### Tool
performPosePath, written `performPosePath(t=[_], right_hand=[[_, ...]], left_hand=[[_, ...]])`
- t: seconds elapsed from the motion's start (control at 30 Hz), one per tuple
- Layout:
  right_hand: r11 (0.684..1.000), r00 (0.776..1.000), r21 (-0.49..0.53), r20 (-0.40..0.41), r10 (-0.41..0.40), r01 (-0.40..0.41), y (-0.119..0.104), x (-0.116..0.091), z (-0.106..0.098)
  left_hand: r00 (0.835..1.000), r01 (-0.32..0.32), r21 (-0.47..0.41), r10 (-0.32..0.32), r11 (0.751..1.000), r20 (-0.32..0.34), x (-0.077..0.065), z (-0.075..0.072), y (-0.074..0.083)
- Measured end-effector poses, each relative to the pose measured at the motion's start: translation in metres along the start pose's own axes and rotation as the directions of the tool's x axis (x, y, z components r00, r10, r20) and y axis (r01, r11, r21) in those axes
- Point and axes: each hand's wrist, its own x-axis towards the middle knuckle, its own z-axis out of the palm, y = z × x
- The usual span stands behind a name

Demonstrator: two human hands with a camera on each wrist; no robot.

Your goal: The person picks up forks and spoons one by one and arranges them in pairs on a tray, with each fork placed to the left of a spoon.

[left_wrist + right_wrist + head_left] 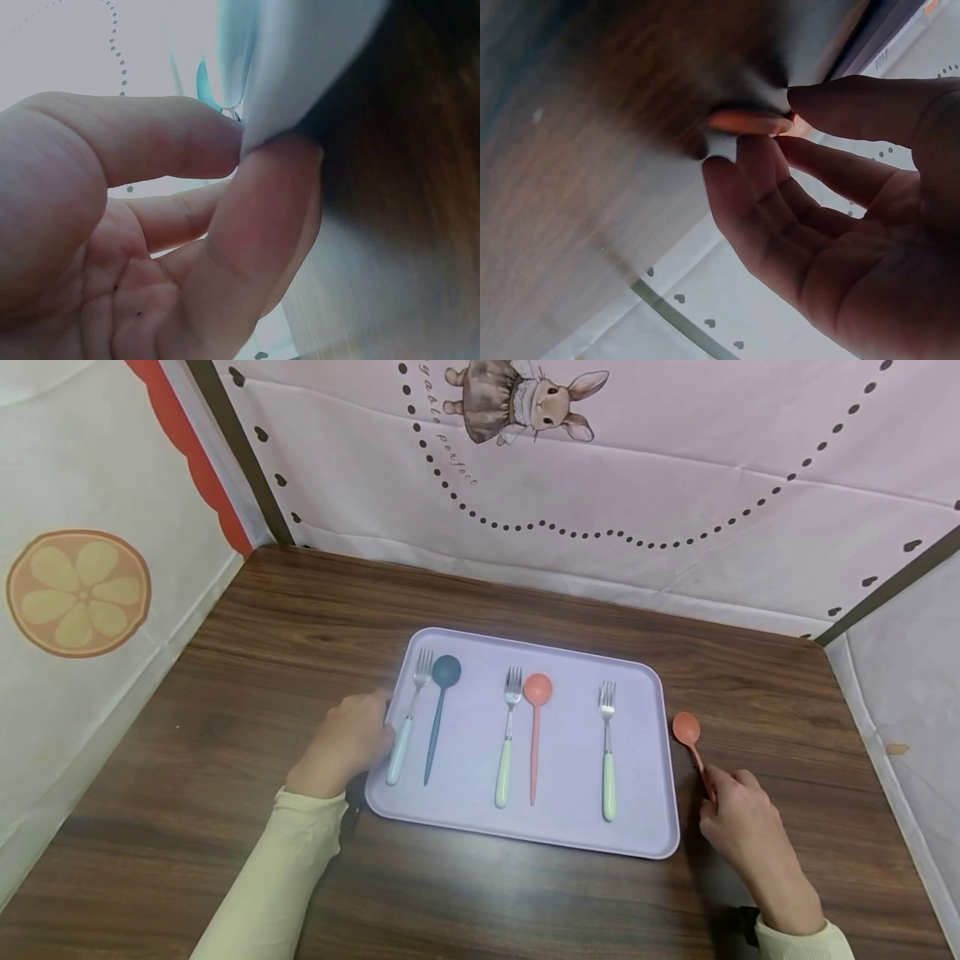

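A pale lilac tray [572,752] lies on the table. My left hand [345,739] is at its left edge, and in the left wrist view thumb and fingers pinch the tray rim [300,67]. Right of the tray, my right hand [750,827] holds an orange spoon [686,728] by its handle, bowl pointing away. The right wrist view shows the spoon handle [750,122] between thumb and fingers, low over the wood. On the tray lie a blue-handled fork [401,747], a dark teal spoon [446,672], a green-handled fork [504,772], a coral spoon [537,689] and another green-handled fork [608,785].
The dark wooden table [480,902] extends around the tray. Behind it hangs a pale printed cloth [675,460] with a rabbit figure. Another cloth [82,710] with an orange slice stands at the left, and a pale wall cloth [907,693] at the right.
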Motion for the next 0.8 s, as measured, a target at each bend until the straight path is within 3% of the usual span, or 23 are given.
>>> performPosePath(t=[0.5,0.8], right_hand=[[1.0,1.0,0.014,0.014,0.016,-0.017,-0.0024,0.0007,-0.0002],[0.999,0.998,0.044,-0.054,-0.008,0.011,-0.0055,0.0023,-0.0001]], left_hand=[[1.0,-0.012,-0.002,0.012,1.0,-0.006,-0.0004,-0.0003,0.0],[1.0,-0.009,0.001,0.009,1.0,-0.007,0.0,-0.0001,-0.0006]])
